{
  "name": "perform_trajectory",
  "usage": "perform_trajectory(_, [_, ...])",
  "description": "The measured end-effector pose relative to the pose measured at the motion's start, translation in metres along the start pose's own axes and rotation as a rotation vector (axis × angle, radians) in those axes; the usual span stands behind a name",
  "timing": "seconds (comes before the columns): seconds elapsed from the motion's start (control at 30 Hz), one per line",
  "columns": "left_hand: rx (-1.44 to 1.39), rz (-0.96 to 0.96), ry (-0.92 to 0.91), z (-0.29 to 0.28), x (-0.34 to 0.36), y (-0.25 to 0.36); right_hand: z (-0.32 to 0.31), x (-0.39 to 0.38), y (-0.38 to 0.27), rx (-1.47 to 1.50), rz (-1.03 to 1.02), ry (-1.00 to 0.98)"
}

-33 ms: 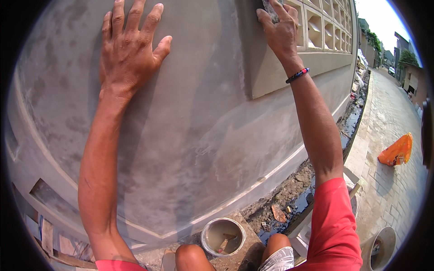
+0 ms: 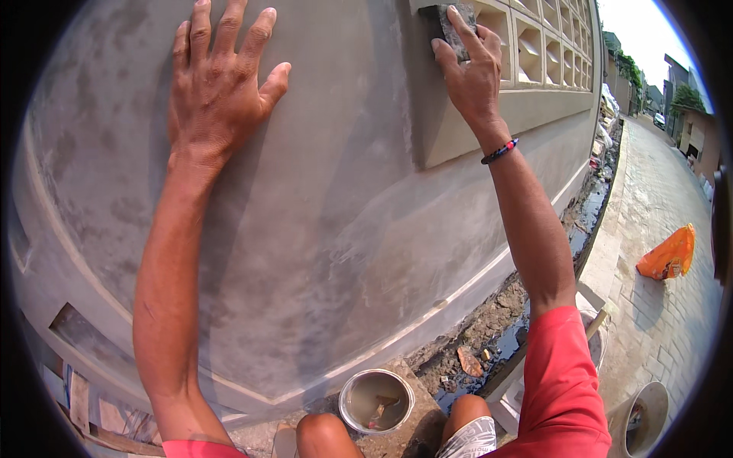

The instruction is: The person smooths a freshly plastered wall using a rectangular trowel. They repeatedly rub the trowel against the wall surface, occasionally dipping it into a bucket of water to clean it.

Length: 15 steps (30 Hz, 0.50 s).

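Observation:
My left hand lies spread with its fingers apart on the grey plastered wall. My right hand grips a dark grey block, pressed to the raised plaster frame beside a pale perforated block screen. A dark beaded band with blue and red is on my right wrist. Below, between my bare knees, a white bucket holds murky water and a small tool that I cannot make out clearly.
A narrow ditch with mud, dark water and rubble runs along the wall's foot. A paved lane stretches away at the right, with an orange sack, a grey container and a distant parked car. Wood scraps lie lower left.
My right hand has shifted slightly down and left with the block, which now shows more fully. My left hand stays about where it was.

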State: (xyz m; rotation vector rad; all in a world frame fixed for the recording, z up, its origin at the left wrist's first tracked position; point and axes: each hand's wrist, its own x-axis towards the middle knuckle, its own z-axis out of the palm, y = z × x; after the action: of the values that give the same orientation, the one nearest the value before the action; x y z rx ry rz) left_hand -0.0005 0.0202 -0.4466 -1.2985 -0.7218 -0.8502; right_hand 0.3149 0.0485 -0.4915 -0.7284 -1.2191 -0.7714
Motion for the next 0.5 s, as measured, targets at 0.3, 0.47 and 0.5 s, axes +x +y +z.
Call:
perform_trajectory(0.3, [-0.062,-0.003,0.045,0.003,0.004,0.011,-0.015,-0.036,0.012,-0.09,-0.065,0.013])
perform_trajectory(0.47, [-0.05,0.03,0.071,0.006,0.004,0.007,-0.015,0.06,0.004,-0.095,0.015,0.024])
perform_trajectory(0.5, [-0.043,0.031,0.074,0.008,0.004,0.007,-0.013,0.067,0.008,-0.067,-0.031,0.028])
